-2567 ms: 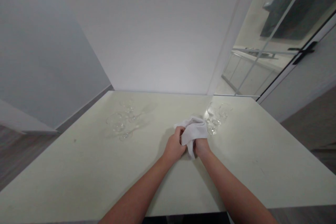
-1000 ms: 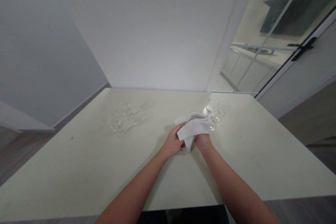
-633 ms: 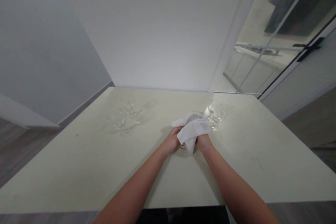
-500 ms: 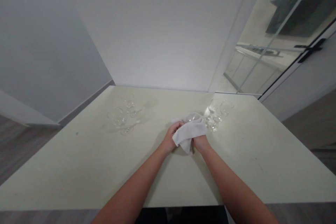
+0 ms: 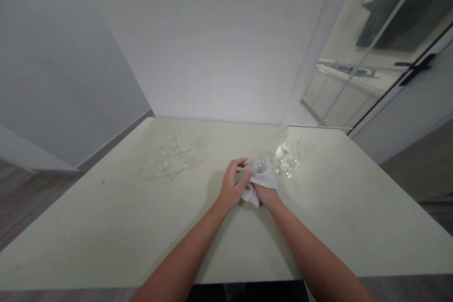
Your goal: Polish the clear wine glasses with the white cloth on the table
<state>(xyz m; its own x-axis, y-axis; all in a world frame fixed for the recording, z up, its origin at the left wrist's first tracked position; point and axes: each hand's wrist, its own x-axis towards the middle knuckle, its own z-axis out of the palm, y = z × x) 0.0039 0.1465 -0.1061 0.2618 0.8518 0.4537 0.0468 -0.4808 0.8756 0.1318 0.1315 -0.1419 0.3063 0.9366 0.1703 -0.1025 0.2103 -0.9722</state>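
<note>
The cloth (image 5: pixel 267 180) was clamped in the right hand (image 5: pixel 266 194) around the glass (image 5: pixel 260 166), which was positioned between both hands, near other glasses (image 5: pixel 292 161) on the table (image 5: pixel 106 231). The left hand (image 5: pixel 231 188) was held beside the glass, thumb and fingers parted.

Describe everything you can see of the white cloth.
The cloth is white, plain and soft-looking, bunched in the right hand over the pale table, partly covering that hand. Its upper part lies against a clear glass; a loose corner hangs below, between the hands. Whether the left hand touches it is unclear.
</note>
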